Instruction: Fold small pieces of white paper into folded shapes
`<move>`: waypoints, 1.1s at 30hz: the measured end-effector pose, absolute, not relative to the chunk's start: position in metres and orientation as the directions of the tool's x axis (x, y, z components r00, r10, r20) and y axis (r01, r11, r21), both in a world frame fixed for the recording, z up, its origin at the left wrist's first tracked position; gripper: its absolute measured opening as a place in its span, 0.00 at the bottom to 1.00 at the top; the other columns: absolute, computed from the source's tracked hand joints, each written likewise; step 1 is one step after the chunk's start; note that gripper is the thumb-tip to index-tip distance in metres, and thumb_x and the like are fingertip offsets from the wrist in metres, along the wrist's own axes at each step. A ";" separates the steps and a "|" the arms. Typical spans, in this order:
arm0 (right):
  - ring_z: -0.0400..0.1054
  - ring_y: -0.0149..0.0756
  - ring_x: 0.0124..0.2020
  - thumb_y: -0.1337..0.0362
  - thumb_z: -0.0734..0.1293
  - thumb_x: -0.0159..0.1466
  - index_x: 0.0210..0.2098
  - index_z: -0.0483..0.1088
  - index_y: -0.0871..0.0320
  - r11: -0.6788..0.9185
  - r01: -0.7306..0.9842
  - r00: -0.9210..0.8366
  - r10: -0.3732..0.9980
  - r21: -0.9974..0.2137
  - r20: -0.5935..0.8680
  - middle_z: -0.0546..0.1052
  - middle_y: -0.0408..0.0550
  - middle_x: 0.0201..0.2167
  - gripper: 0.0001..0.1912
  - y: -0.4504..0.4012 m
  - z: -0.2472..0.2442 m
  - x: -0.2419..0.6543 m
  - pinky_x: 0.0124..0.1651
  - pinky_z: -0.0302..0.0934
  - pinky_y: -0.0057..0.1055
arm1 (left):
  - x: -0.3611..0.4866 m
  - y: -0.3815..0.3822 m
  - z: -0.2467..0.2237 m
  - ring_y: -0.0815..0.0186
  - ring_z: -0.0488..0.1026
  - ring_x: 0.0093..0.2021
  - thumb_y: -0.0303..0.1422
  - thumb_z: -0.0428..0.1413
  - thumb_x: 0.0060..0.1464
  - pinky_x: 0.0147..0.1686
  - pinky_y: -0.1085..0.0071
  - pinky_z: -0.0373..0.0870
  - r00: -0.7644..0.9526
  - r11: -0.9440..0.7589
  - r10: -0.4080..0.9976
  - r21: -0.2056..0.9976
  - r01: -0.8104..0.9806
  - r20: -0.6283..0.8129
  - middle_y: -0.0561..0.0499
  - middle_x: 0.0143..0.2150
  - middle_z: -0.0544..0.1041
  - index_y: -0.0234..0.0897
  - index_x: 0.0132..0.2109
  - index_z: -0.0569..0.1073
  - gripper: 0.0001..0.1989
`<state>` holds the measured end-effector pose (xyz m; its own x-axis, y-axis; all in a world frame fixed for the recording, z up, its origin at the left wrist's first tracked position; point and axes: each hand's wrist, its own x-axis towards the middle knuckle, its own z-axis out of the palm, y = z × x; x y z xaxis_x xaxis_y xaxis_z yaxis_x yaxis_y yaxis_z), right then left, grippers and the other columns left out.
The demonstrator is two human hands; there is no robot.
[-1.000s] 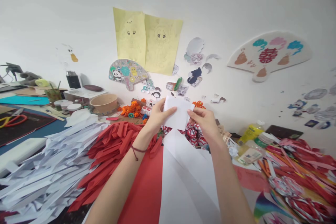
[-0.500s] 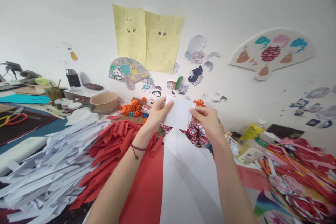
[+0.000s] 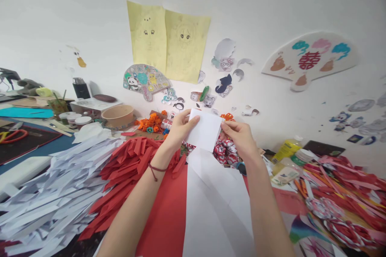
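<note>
A small white folded paper (image 3: 205, 130) is held up in front of me between both hands. My left hand (image 3: 181, 127) grips its left edge, thumb on the near face and fingers behind. At the right edge, my right hand (image 3: 237, 133) pinches the paper between thumb and fingers. Below it lies a large white sheet (image 3: 215, 200), next to a red sheet (image 3: 165, 209). Folded red strips (image 3: 132, 168) and a pile of folded white strips (image 3: 60, 184) are spread left of my forearms.
Orange flowers (image 3: 152, 123) and a round tan bowl (image 3: 118, 115) stand behind the strips. On the right are a yellow bottle (image 3: 286, 149), a clear bottle (image 3: 284, 172) and tangled red and pink strips (image 3: 352, 184). Scissors (image 3: 13, 136) lie far left.
The small paper has tilted slightly, its lower right corner now lower, with my right hand still at its right edge. The whole view has shifted a little.
</note>
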<state>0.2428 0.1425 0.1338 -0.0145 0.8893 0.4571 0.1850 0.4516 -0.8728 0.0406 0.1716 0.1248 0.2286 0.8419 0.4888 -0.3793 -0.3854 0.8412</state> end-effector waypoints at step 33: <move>0.65 0.31 0.22 0.56 0.71 0.58 0.32 0.76 0.59 0.523 0.208 0.011 0.844 -0.826 0.537 0.75 0.44 0.21 0.12 0.139 0.137 0.239 0.30 0.61 0.30 | 0.047 0.171 0.124 0.63 0.75 0.37 0.42 0.63 0.47 0.34 0.72 0.71 0.104 -0.444 0.853 0.814 -0.374 0.512 0.45 0.42 0.78 0.35 0.48 0.72 0.23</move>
